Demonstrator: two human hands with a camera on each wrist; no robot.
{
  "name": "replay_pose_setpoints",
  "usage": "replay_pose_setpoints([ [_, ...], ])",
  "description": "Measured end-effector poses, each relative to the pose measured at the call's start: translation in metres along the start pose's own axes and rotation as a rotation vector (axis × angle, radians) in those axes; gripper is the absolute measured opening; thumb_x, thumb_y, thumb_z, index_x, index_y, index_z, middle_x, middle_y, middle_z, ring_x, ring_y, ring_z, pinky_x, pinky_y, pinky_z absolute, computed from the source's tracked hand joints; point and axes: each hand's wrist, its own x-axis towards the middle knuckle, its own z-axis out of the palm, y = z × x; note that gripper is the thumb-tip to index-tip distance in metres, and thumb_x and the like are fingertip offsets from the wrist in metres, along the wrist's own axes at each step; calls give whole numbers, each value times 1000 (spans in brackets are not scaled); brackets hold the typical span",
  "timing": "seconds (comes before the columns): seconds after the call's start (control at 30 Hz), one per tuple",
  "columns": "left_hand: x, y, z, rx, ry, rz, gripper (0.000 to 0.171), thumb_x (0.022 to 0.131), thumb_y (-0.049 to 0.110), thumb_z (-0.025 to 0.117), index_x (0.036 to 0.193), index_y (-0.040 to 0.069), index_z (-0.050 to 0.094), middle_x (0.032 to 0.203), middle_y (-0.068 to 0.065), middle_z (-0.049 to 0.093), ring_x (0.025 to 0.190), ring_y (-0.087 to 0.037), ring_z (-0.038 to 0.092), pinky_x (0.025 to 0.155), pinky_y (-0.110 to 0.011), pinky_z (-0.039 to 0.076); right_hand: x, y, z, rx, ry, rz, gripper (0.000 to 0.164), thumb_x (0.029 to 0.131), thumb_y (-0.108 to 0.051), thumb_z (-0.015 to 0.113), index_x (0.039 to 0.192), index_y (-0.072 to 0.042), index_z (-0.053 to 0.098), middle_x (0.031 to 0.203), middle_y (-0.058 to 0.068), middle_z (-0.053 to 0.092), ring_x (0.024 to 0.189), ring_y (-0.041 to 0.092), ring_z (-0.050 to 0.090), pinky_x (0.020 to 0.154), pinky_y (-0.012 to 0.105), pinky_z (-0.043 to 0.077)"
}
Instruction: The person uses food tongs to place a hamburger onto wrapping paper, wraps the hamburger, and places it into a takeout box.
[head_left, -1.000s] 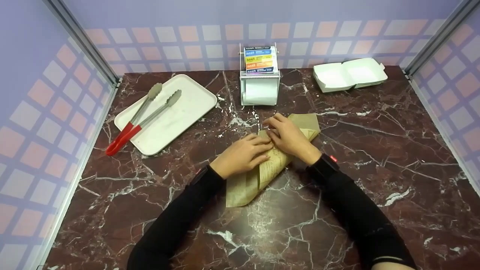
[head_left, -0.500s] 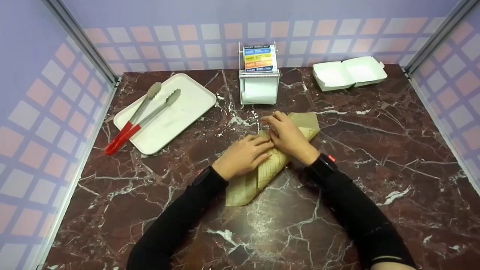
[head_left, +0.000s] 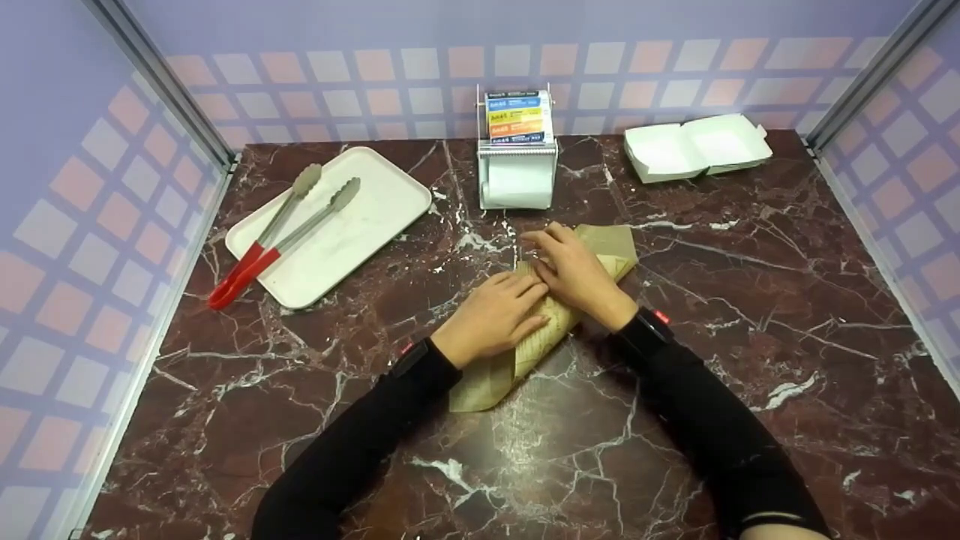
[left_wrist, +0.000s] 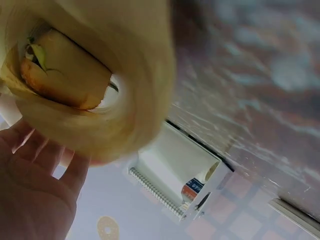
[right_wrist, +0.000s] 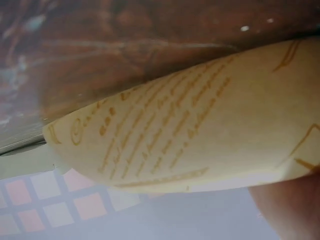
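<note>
A roll of printed brown wrapping paper [head_left: 544, 337] lies slantwise on the counter in the head view, its ends spread flat. Through its open end in the left wrist view, I see a browned bread sandwich [left_wrist: 67, 72] with a bit of green leaf. My left hand [head_left: 491, 315] rests on the roll's near left part, fingers fairly straight against the paper. Just beyond it, my right hand [head_left: 577, 274] bends over the far side and holds the paper, thumb close to the left fingertips. The right wrist view shows the printed paper [right_wrist: 165, 125] with part of that hand below.
On the left, red-handled tongs [head_left: 259, 262] lie across a white tray [head_left: 375, 217]. A dispenser [head_left: 517, 176] with a white roll and colored labels stands at the back middle. To its right sits an opened white carton [head_left: 697, 150]. Patterned walls [head_left: 375, 67] enclose the counter.
My left hand has shifted slightly right along the roll, its thumb farther over the paper. The right hand stays nearly in place, and the roll has barely moved.
</note>
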Motion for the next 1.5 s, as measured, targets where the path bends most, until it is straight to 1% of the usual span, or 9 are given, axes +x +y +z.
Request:
replay_pose_setpoints([
  [0.27, 1, -1, 3, -76, -22, -4, 57, 109, 44, 43, 148, 3, 52, 152, -17, 53, 142, -32, 51, 124, -48, 36, -2, 1, 1, -29, -9, 25, 45, 96, -11, 69, 140, -11, 62, 117, 12, 61, 109, 33, 60, 93, 48, 55],
  [0.63, 2, 5, 6, -191, -9, 25, 48, 110, 45, 43, 147, 16, 55, 154, -19, 46, 143, -39, 48, 120, -51, 41, -4, 3, 2, -38, -20, 47, 44, 97, -6, 63, 140, -13, 62, 115, 13, 63, 98, 33, 64, 83, 47, 56],
  [1.03, 1, 5, 6, -137, 30, 33, 47, 110, 40, 45, 152, 20, 52, 146, -15, 52, 126, -33, 61, 112, -49, 50, -5, 10, -22, 10, -58, 111, 44, 100, -6, 60, 144, -9, 58, 125, 17, 63, 105, 35, 64, 94, 50, 58],
  [1.13, 3, 6, 6, -150, 24, 19, 47, 110, 40, 45, 152, 20, 51, 144, -15, 52, 122, -32, 61, 110, -49, 51, -9, 24, -47, 129, -14, 187, 52, 95, 1, 65, 145, -10, 56, 137, 18, 59, 115, 38, 63, 100, 52, 57],
  [1.2, 4, 7, 6, -165, 19, 11, 47, 110, 40, 44, 152, 20, 51, 144, -15, 52, 123, -31, 61, 111, -50, 50, -12, 39, -68, 173, 84, 225, 57, 89, 11, 66, 142, -8, 60, 137, 20, 60, 113, 39, 65, 99, 51, 58],
  [1.27, 5, 7, 6, -179, 9, 2, 48, 110, 40, 44, 152, 19, 51, 148, -16, 50, 127, -33, 59, 114, -51, 47, -17, 59, -86, 192, 194, 256, 55, 83, 16, 71, 134, -3, 65, 130, 22, 66, 105, 34, 71, 95, 34, 61],
  [1.33, 6, 8, 6, -179, -12, -6, 49, 110, 42, 43, 152, 18, 50, 155, -17, 46, 137, -35, 53, 119, -52, 43, -21, 79, -98, 134, 266, 302, 47, 80, 15, 77, 124, 1, 71, 114, 24, 73, 89, 34, 74, 79, 17, 59],
  [1.4, 5, 8, 5, -159, -38, -15, 51, 110, 43, 41, 154, 17, 48, 161, -17, 41, 146, -35, 45, 123, -52, 37, -25, 98, -101, 57, 288, 359, 39, 79, 7, 84, 116, 2, 75, 100, 23, 76, 75, 20, 73, 67, 5, 49],
  [1.5, 5, 9, 3, -130, -62, -13, 54, 110, 45, 40, 155, 16, 45, 166, -15, 35, 153, -34, 35, 126, -53, 32, -28, 117, -95, -10, 278, 430, 28, 85, -10, 85, 109, 3, 78, 87, 22, 77, 64, 22, 72, 61, 13, 48],
])
